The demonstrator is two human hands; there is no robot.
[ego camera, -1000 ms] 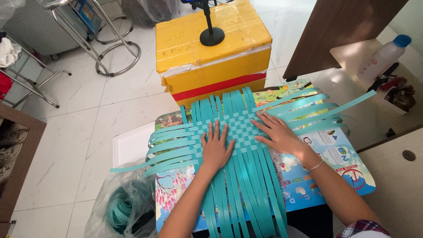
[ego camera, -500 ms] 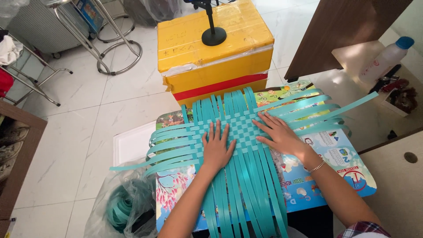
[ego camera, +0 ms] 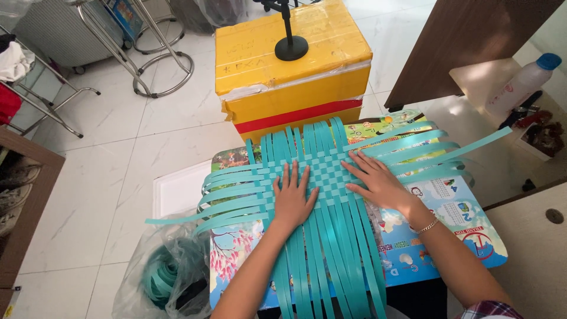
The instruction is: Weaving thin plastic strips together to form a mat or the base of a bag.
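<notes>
A flat mat of woven teal plastic strips (ego camera: pixel 322 168) lies on a small table with a colourful picture top (ego camera: pixel 455 218). Loose strip ends fan out to the left, to the right and toward me. My left hand (ego camera: pixel 292 198) lies flat on the left part of the weave, fingers spread. On the right part my right hand (ego camera: pixel 378 183) presses down flat, a thin bracelet on its wrist. Neither hand grips a strip.
A yellow box with red tape (ego camera: pixel 292 74) stands behind the table, a black stand base (ego camera: pixel 291 47) on top. A clear bag with rolled teal strips (ego camera: pixel 162 274) sits on the floor at left. A white bottle (ego camera: pixel 522 82) stands at right. Metal stool legs (ego camera: pixel 147 59) are farther back.
Both hands stay flat on the weave and have hardly shifted. The view has moved slightly.
</notes>
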